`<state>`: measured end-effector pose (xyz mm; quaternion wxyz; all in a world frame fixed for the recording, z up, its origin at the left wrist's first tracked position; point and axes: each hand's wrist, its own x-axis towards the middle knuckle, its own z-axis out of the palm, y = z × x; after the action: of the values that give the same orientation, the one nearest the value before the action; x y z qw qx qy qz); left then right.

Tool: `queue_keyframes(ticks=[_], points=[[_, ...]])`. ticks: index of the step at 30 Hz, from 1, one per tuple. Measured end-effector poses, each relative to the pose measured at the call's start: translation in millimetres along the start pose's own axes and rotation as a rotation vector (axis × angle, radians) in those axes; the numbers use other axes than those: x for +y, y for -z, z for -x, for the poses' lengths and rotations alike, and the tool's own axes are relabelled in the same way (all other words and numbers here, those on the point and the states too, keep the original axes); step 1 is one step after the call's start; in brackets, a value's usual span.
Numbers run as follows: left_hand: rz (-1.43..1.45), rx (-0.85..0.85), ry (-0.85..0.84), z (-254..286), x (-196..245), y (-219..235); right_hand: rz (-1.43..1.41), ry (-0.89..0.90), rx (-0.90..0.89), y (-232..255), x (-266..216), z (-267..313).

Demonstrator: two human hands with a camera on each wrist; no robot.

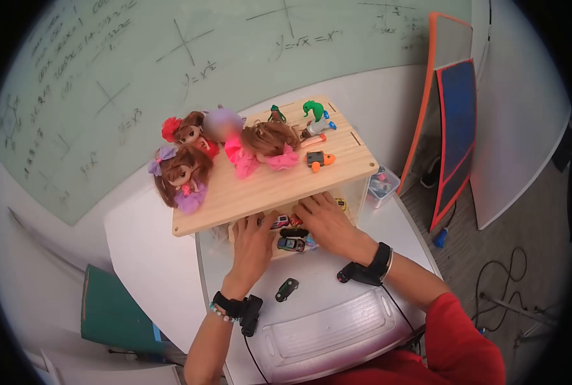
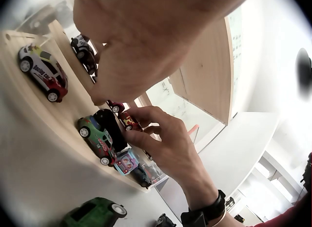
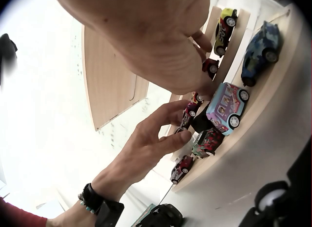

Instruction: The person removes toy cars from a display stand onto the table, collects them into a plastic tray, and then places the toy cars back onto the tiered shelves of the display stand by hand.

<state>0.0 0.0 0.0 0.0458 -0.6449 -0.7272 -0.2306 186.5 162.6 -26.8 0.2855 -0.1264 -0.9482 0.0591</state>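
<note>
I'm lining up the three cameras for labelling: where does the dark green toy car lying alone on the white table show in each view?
Head: dark green toy car lies below centre, between the two wrists.
Left wrist: at the bottom edge, left of centre.
Right wrist: probably the dark car at the bottom edge.
Shared landmark: the wooden car rack.

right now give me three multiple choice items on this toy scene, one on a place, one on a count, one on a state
1. Where is the dark green toy car?
A. alone on the white table, near the hands
B. on the wooden board
C. in a hand

2. How many long-haired dolls lie on the light wooden board?
A. one
B. three
C. six

3. How are the hands placed?
A. both among small cars
B. both lifted away
C. one on a doll

Key: 1 A, it sits apart on the table; 2 B, three dolls show; 3 A, left hand and right hand reach among the cars.
</note>
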Motion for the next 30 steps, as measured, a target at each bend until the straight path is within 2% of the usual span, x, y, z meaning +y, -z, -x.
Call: queue_keyframes(ticks=[2, 4, 6, 10, 13, 15, 17, 19, 22, 25, 27, 30], points=[[0.015, 0.006, 0.008, 1.4, -0.9, 2.1, -0.056, 0.032, -0.039, 4.7, -0.5, 4.1], [0.039, -0.034, -0.095, 10.5, -2.9, 14.5, -0.113, 0.062, -0.077, 15.6, -2.6, 10.7], [0.124, -0.090, -0.105, 24.8, 2.3, 29.3, -0.305, 0.086, -0.246, 34.1, -7.7, 20.2], [0.274, -0.193, -0.099, 48.1, 7.2, 50.3, -0.294, 0.068, -0.184, 58.9, -11.4, 35.0], [0.196, -0.107, -0.087, 52.7, 4.4, 47.8, -0.135, 0.031, -0.099, 50.5, -4.5, 39.5], [0.169, -0.088, -0.068, 54.9, 2.1, 40.8, 0.092, 0.016, -0.015, 48.0, -7.4, 37.8], [0.143, -0.070, -0.051, 57.0, 0.0, 32.4, 0.151, -0.013, -0.017, 38.4, -5.1, 38.2], [0.102, -0.175, -0.049, 59.1, -2.2, 26.1, 0.206, -0.040, -0.020, 32.8, -3.8, 38.5], [0.038, -0.198, -0.081, 62.0, -2.6, 23.4, 0.276, -0.036, -0.036, 32.9, -4.2, 35.6], [0.064, -0.214, -0.085, 63.6, -5.3, 26.3, 0.190, -0.068, -0.126, 40.1, -2.3, 37.5], [0.091, -0.220, -0.083, 65.1, -6.5, 29.8, -0.123, 0.057, -0.270, 50.0, 0.8, 44.3], [0.132, -0.218, -0.079, 67.9, -8.0, 29.4, -0.280, 0.075, -0.236, 69.2, -11.2, 52.1]])
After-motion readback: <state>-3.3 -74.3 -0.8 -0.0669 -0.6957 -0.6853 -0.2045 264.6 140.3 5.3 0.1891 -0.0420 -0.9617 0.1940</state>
